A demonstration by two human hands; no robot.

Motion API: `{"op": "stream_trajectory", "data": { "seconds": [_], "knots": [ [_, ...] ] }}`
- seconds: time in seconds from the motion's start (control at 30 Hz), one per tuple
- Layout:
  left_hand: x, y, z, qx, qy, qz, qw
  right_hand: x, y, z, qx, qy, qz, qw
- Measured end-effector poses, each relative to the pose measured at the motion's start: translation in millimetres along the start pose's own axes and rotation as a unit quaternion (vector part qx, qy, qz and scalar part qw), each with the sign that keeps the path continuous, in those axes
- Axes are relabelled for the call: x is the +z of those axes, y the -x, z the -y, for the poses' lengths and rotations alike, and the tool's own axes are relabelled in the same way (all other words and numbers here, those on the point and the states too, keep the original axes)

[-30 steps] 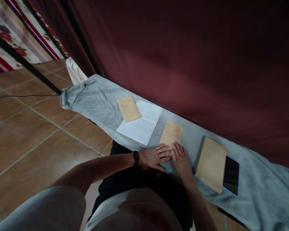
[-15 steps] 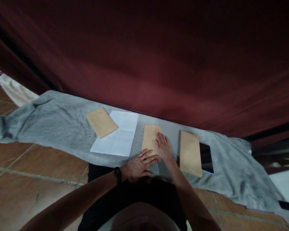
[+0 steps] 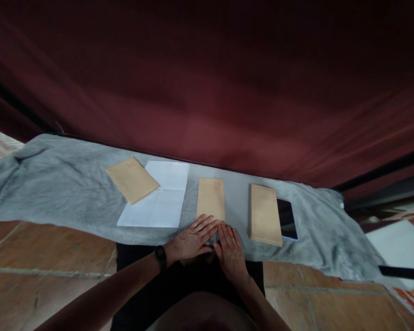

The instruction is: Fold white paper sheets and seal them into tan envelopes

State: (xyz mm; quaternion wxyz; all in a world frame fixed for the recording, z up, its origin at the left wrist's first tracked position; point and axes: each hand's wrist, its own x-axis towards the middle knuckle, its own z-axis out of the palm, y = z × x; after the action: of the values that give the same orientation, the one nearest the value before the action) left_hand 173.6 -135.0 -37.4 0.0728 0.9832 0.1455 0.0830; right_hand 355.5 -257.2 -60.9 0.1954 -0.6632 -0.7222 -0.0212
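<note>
A tan paper envelope (image 3: 210, 197) with a small red mark lies flat in front of me on the grey cloth. My left hand (image 3: 193, 236) rests with extended fingers on its near left part, a dark band around the wrist. Beside it, my right hand (image 3: 230, 250) lies flat, fingertips at the envelope's near right edge. The fingers of both hands nearly meet, and they hide the near end of the envelope. Neither hand grasps anything.
To the left, another tan envelope (image 3: 133, 180) overlaps a creased white paper sheet (image 3: 167, 202). On the right, a stack of tan envelopes (image 3: 265, 215) partly covers a dark-screened phone (image 3: 287, 218). Grey cloth (image 3: 72, 184) covers the narrow surface, backed by a dark red fabric (image 3: 207, 115).
My right hand has slid down from the envelope's upper right to its near edge, beside my left hand, uncovering the red mark. The camera view has shifted slightly.
</note>
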Motion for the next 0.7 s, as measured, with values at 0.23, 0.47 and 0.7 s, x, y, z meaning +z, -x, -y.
{"op": "stream_trajectory", "data": {
  "seconds": [0.23, 0.47, 0.7],
  "knots": [
    [10.1, 14.8, 5.1, -0.036, -0.016, 0.003, 0.999, -3.3, 2.5, -5.6, 0.036, 0.008, -0.01, 0.999],
    [16.2, 17.7, -8.9, -0.091, -0.028, -0.024, 0.995, -4.2, 8.1, -11.7, 0.032, 0.017, -0.012, 0.999],
    [20.8, -28.0, -19.6, -0.143, -0.025, -0.054, 0.988, -2.1, 4.7, -7.5, 0.048, 0.011, -0.042, 0.998]
  ]
}}
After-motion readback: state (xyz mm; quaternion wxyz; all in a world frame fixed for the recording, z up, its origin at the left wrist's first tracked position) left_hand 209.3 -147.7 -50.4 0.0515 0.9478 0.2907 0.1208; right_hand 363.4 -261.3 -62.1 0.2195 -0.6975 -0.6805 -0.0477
